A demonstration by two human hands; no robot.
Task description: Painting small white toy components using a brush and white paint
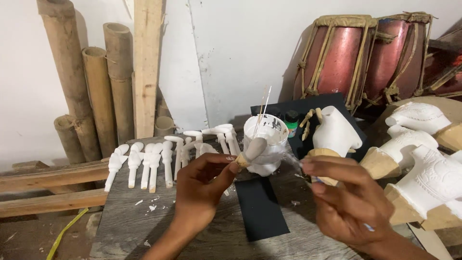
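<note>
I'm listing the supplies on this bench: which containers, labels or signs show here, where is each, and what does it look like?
Paint tub: middle of the bench, behind the left hand; round, white, paint-smeared, dark label patch near the rim, thin sticks standing in it.
Small bottle: right behind the tub; green cap, dark body, label too small to make out.
No signs or screens.

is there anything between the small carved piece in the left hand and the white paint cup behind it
Nothing visible: the small carved piece in the left hand sits right in front of the white paint cup, no object between them.
</note>
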